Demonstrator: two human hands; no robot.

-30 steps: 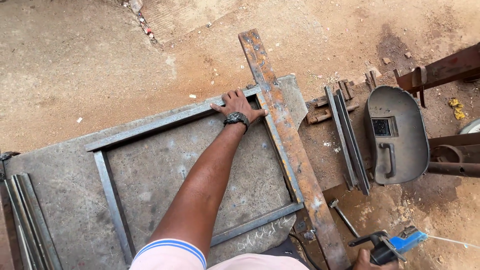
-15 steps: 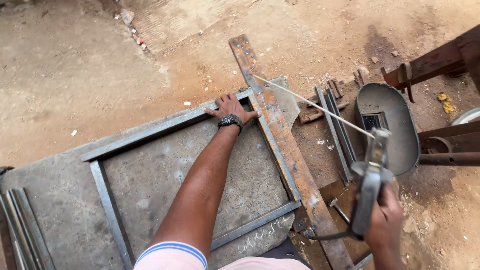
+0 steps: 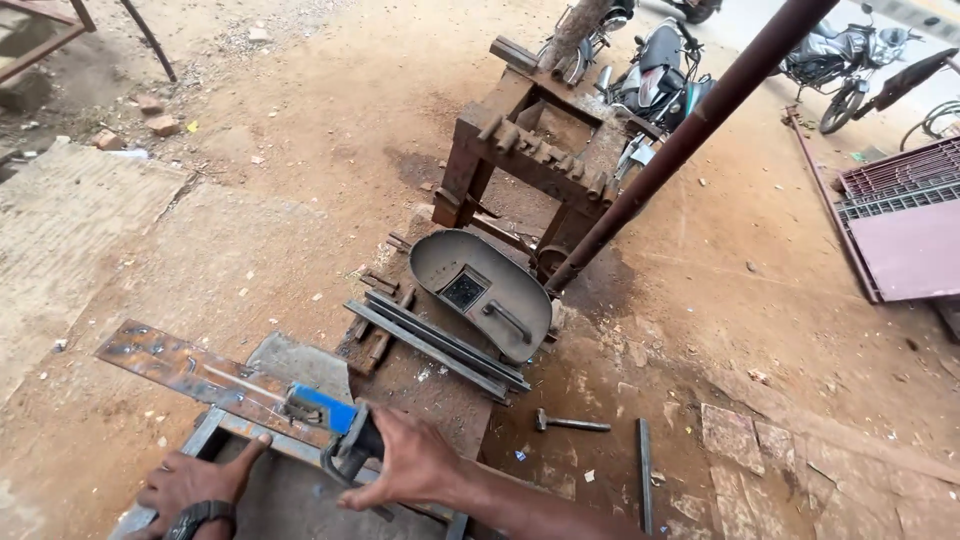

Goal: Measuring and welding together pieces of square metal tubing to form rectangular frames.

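The electrode holder (image 3: 335, 425), partly hidden, is gripped by the right hand (image 3: 405, 460) over the rusty bar (image 3: 190, 372). The left hand (image 3: 195, 482), cut off below, lies flat, gripping nothing, on the frame (image 3: 215, 428). A mask (image 3: 480, 290) lies beyond.

L hand (image 3: 195, 483) flat, fingers spread, R hand (image 3: 405, 462) closed, gripping
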